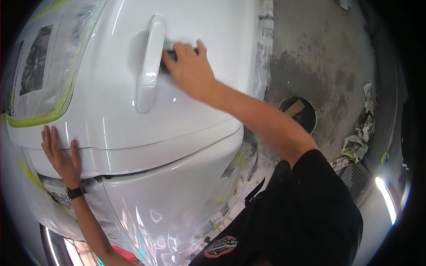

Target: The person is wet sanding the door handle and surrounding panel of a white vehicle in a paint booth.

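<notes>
one dark object (171,54) sits under the bent fingers of the right hand (191,68), which seems to grasp it against the white car panel (217,20); how firmly, the view does not tell. it is just beside the handle (151,57), which stands out to the left of that hand. the left hand (65,163) grasps nothing: it lies with fingers spread near the panel's lower border.

the likeliest mishap is a knock or scuff on the handle, caused by a sideways stroke running too far left. the left fingertips are near the yellow-green tape (46,119), so an upward slide could lift its edge. the watch (76,192) on the left wrist could scratch the paint if that wrist drops.

for edges, a dark seam (142,172) runs below and between the hands, and the masking paper (266,40) borders the panel to the right of the right hand. the widest stretch for moving is the smooth panel above and right of that hand; leftward, the handle limits it.
</notes>
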### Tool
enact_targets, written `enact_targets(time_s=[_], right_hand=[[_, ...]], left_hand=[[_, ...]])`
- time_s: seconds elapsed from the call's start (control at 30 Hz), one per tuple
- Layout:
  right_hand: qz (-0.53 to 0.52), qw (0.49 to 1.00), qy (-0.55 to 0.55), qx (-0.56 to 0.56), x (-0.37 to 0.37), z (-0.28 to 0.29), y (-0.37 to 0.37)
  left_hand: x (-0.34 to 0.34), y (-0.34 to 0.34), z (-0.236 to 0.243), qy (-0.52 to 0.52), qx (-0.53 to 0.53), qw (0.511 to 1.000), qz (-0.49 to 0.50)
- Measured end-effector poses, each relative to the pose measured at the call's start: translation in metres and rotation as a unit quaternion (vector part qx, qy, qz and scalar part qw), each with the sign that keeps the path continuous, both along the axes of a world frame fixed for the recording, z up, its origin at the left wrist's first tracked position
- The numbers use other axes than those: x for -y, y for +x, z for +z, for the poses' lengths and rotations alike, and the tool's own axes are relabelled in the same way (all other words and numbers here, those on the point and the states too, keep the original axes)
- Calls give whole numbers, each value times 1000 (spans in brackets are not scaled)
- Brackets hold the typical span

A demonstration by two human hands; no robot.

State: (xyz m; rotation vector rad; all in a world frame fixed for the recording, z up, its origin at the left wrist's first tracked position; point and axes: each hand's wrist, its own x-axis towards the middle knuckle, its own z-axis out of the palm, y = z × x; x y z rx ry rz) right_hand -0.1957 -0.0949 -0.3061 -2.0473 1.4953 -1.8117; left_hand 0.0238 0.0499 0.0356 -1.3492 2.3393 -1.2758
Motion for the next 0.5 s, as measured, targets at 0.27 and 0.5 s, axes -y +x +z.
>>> enact_targets(time_s=[0.27,0.5], right_hand=[[-36,997,-6,-69,5,0,-7],[-37,990,-64,-116,16,5,-25]], left_hand=[[-3,3,1,-9,14,1000,10],[-3,1,4,-14,14,1000,0]])
